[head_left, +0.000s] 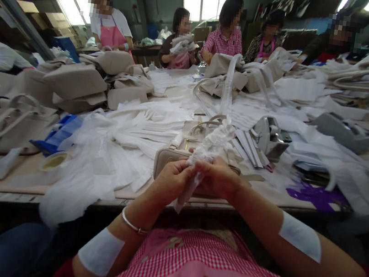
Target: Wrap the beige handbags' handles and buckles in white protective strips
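White wrapping (212, 143); between both hands (170, 179) (222, 177)

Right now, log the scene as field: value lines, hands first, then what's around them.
Left hand: gripping crumpled white wrapping
Right hand: gripping the same wrapping
Just beyond: beige bag on table; contact with hands unclear
Right side: grey tape dispensers, purple item
Left side: blue sheet, piled beige bags
Across table: several co-workers

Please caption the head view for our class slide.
Both hands hold crumpled white material by a beige bag on a cluttered table.
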{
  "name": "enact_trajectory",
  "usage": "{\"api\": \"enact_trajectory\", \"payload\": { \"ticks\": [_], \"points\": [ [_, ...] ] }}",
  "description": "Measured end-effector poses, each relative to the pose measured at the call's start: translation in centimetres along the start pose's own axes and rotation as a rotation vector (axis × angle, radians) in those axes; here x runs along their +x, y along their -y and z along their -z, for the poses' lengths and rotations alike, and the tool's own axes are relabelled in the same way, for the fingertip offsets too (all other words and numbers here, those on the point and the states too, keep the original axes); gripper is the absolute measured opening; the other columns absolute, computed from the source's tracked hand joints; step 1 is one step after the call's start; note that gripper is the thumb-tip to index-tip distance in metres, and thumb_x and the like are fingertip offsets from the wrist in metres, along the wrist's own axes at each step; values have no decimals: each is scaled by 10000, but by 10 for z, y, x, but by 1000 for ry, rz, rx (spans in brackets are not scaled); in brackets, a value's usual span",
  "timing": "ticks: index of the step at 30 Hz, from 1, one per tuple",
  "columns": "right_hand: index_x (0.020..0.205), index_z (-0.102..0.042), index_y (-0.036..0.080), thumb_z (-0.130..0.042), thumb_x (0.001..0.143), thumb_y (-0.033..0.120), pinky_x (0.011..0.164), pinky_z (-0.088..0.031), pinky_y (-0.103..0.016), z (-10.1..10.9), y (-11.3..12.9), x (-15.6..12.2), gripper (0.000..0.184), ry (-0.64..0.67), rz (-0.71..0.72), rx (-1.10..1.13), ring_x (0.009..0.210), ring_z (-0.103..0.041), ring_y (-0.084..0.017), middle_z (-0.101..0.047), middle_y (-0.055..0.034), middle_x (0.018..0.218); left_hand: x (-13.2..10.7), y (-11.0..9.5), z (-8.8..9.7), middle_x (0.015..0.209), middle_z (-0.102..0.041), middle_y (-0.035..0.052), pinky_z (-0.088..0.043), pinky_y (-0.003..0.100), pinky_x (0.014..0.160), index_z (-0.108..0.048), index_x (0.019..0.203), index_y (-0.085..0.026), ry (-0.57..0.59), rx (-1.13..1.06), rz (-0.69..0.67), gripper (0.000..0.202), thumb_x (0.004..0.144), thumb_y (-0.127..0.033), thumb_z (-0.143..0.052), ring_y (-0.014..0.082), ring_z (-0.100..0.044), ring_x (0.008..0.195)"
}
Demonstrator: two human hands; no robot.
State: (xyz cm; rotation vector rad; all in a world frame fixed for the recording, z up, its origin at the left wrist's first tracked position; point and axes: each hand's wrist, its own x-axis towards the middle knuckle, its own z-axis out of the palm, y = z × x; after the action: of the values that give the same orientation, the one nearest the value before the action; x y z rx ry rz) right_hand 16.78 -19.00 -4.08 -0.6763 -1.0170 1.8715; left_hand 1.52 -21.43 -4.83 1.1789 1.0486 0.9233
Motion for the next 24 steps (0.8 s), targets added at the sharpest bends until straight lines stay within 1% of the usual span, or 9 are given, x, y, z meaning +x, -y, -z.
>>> {"api": "enact_trajectory", "payload": {
  "ticks": [2,4,10,12,14,17,19,22,24],
  "points": [
    [811,-730,166,-880,625,348,493,-494,-230,-1,-9,1,301,-78,29,-38,533,-594,-131,-688,-6,655,-2,5,-4,670,-707,40,-503,222,535,-665,794,-140,-15,4,27,433,807,-573,-677,143,-642,572],
    [786,-734,151,-886,601,285,547,-523,-234,-1,-11,7,274,-173,96,-73,592,-637,-143,-715,-23,696,-6,9,-6,611,-688,29,-452,206,457,-645,783,-144,-30,15,82,438,820,-580,-653,136,-617,506],
    [716,-703,119,-799,661,178,545,-571,-255,4,16,31,125,-421,169,97,610,-681,-172,-722,-48,660,-21,3,-3,578,-706,35,-332,173,377,-625,799,-152,-3,97,134,394,846,-543,-630,97,-529,406],
    [784,-696,136,-779,704,176,593,-603,-288,2,22,31,122,-387,182,160,676,-707,-188,-750,-53,749,-22,0,-1,581,-707,38,-336,173,384,-624,789,-150,-5,78,152,403,830,-550,-643,103,-545,414],
    [868,-695,150,-782,737,225,660,-623,-333,-1,22,27,174,-254,122,183,760,-726,-211,-768,-70,868,-20,-2,0,571,-691,26,-363,180,406,-624,789,-150,-34,31,148,415,801,-563,-668,128,-595,456],
    [862,-725,114,-822,691,233,645,-606,-297,-7,16,19,229,-134,3,102,719,-717,-202,-763,-89,824,-19,-2,2,586,-676,16,-394,195,441,-636,783,-144,-57,-3,128,439,775,-580,-691,146,-622,503],
    [801,-739,101,-838,647,208,600,-584,-270,-9,12,17,212,-188,34,35,655,-698,-184,-751,-74,742,-20,1,5,632,-690,33,-411,207,476,-657,801,-132,-4,-2,122,462,788,-594,-674,142,-613,528],
    [771,-742,124,-840,623,216,613,-586,-289,-7,12,20,200,-293,171,-1,653,-695,-183,-752,-54,731,-25,6,10,700,-705,63,-424,217,545,-695,816,-106,102,38,101,493,833,-594,-627,133,-596,586],
    [763,-745,134,-838,614,220,620,-586,-294,-5,14,22,195,-309,216,-25,650,-694,-181,-751,-47,721,-27,8,12,678,-687,58,-391,211,537,-711,785,-94,116,95,105,502,842,-585,-621,114,-554,566]
  ]
}}
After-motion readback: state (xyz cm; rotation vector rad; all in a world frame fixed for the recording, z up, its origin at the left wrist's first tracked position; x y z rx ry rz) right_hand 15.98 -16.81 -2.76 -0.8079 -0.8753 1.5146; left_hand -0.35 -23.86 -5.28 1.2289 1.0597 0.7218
